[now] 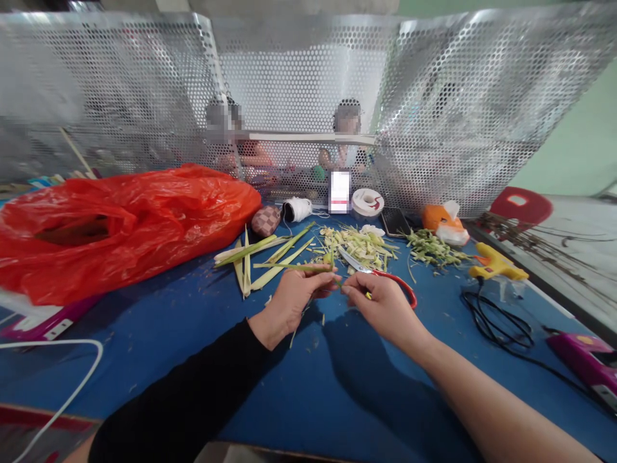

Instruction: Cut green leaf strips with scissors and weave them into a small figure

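Over the middle of the blue table my left hand [296,297] pinches a long green leaf strip [282,266], which sticks out to the left and stands up at its right end. Close beside it on the right, my right hand [378,301] has thumb and forefinger pressed together at a small green tip [339,281]. Whether that tip belongs to the same strip I cannot tell. Just beyond my right hand lie scissors with red handles [409,290], partly hidden by the hand. A pile of cut pale-green leaf pieces [359,245] spreads behind them. Longer leaf strips [277,273] lie to the left.
A big red plastic bag [193,212] fills the left side. Along the back stand a white thread spool [297,209], a ribbon roll [367,202] and a bright phone [340,193]. At right are a yellow glue gun [499,262] and its black cord [486,321]. Perforated metal panels [303,77] close off the back.
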A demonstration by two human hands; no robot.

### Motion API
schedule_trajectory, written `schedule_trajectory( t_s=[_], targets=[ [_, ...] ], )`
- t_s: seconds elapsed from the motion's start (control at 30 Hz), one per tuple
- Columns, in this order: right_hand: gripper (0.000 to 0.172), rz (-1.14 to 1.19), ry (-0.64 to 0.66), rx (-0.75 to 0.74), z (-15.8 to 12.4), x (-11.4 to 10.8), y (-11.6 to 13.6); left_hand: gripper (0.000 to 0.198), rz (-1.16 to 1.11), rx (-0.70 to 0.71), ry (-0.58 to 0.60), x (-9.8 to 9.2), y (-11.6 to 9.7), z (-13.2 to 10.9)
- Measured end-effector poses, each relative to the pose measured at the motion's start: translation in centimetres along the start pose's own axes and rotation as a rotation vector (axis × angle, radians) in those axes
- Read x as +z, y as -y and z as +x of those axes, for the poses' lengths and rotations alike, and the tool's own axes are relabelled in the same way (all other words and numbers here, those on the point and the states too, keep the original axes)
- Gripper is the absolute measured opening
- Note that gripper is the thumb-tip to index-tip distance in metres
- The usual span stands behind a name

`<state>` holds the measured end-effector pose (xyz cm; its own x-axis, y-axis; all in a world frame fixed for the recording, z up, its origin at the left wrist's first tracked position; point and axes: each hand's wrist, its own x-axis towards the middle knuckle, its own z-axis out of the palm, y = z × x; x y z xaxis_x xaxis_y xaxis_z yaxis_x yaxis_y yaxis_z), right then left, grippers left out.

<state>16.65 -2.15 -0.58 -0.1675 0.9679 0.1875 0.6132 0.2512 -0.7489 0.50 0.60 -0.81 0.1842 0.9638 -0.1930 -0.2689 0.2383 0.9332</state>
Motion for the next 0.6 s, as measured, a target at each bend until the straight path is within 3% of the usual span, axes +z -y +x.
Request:
schedule_trajectory(
  t_s=[0.17, 0.43, 0.6],
  targets=[
    [0.022, -0.023, 0.036, -0.051, -0.12, 0.3, 0.29, 0.015, 0.031, 0.046, -0.095, 0.17, 0.58, 0.1],
    [0.025, 0.016, 0.011, 0.003, 0.04, 0.33, -0.06, 0.017, -0.052, -0.062, -0.002, -0.01, -0.04, 0.07],
    [0.022, 0.0, 0.031, -0.004, -0.03, 0.44, 0.08, 0.009, -0.017, -0.02, -0.045, 0.05, 0.35, 0.27]
  ],
)
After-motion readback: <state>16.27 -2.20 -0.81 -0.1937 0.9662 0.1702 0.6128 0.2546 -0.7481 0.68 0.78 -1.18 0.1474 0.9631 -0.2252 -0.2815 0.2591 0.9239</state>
